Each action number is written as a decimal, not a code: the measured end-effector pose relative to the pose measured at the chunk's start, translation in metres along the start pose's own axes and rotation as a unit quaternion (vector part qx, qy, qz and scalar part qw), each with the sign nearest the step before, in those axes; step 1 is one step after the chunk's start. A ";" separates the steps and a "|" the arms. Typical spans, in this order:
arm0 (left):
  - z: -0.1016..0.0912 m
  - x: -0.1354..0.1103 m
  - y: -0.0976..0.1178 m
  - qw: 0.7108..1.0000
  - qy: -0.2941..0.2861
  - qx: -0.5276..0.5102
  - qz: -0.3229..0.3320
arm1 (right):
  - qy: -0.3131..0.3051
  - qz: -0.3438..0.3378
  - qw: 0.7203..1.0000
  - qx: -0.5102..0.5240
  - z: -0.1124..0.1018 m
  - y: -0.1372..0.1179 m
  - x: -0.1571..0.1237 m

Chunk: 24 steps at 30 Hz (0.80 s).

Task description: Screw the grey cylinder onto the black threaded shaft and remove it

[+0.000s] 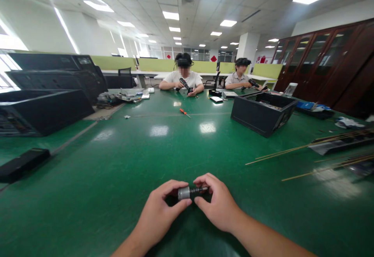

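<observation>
Two bare hands met low over the near part of the green table, with a small metal part between them. The left hand held the part's silver cylinder, thumb below and fingers above, closed narrowly about it. The right hand was curled round the other end, where a dark spring and a thin shaft ran out of the cylinder; its thumb and forefinger stood a little apart, and whether they gripped the shaft could not be told. Farther off to the left lay a black box, and to the right some thin yellowish rods, partly blurred. Beyond these, a dark open-topped case stood on the right and another black case on the left. An orange-handled screwdriver lay between the two, well apart from both hands. At the far edge sat a person in a white shirt with a drill-like tool, and to the right a second person with a similar dark tool. Green partitions ran behind them.
</observation>
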<state>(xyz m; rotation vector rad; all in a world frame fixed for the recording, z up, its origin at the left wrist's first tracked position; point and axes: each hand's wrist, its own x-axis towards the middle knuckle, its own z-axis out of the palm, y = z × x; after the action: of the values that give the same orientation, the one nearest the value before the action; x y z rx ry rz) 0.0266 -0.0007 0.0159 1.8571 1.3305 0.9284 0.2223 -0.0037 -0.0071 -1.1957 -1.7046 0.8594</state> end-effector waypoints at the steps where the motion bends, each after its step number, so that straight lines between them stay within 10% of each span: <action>1: 0.000 0.000 0.000 1.000 -0.001 0.001 0.002 | 0.000 0.002 1.000 0.001 0.000 0.000 0.000; 24: 0.002 -0.001 0.003 1.000 -0.006 0.004 0.003 | -0.019 -0.004 1.000 0.009 -0.004 -0.005 0.001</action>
<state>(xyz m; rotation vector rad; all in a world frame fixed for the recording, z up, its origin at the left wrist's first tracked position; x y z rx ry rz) 0.0293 -0.0029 0.0172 1.8714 1.3234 0.9144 0.2239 -0.0040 -0.0004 -1.1670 -1.7273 0.8949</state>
